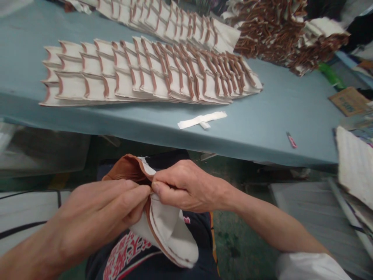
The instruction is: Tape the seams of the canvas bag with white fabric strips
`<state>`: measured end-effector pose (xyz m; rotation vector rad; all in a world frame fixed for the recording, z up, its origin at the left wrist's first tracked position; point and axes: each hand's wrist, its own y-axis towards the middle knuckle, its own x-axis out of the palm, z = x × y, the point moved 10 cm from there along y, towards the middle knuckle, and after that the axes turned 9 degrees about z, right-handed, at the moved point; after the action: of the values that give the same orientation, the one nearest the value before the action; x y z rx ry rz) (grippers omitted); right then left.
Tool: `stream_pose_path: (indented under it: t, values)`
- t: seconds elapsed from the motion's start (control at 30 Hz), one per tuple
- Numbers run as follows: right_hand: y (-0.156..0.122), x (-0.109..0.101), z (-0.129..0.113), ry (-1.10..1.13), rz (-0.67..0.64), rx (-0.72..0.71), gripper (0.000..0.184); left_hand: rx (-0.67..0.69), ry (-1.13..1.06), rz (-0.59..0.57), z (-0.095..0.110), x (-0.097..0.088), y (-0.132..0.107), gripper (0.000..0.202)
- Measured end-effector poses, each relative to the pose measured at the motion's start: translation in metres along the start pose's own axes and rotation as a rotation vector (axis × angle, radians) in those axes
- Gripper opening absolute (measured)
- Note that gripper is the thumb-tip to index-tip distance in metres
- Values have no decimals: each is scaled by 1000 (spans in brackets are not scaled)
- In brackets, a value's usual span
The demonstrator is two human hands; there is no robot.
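Over my lap I hold a sewn fabric piece (pixel 175 237), white outside with a brown lining showing at its upper opening. My left hand (pixel 116 202) pinches its edge near the middle, fingers pressed together. Right beside it, my right hand (pixel 183 186) grips the same edge between thumb and curled fingers. The thumb tips almost touch, and the stretch of edge between them is mostly covered. Below the hands, the white body of the piece hangs down with a brown seam along its rim.
On the blue table (pixel 303 105) lie overlapping rows of white pieces with brown edges (pixel 140 74). Behind them stands a heap of brown and white pieces (pixel 271 31). White strips (pixel 202 119), a small pink tool (pixel 291 140) and a cardboard piece (pixel 349 100) lie nearer the right.
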<state>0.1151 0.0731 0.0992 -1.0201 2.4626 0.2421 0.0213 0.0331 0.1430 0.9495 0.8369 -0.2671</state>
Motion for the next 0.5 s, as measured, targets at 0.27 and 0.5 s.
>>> stream_pose_path:
  t: [0.27, 0.5]
  values:
    - [-3, -4, -9, 30, 9, -30, 26, -99, -69, -112, -13, 9, -5, 35]
    - [-6, 9, 5, 411, 60, 144, 38, -45, -172, -95, -7, 8, -20, 31]
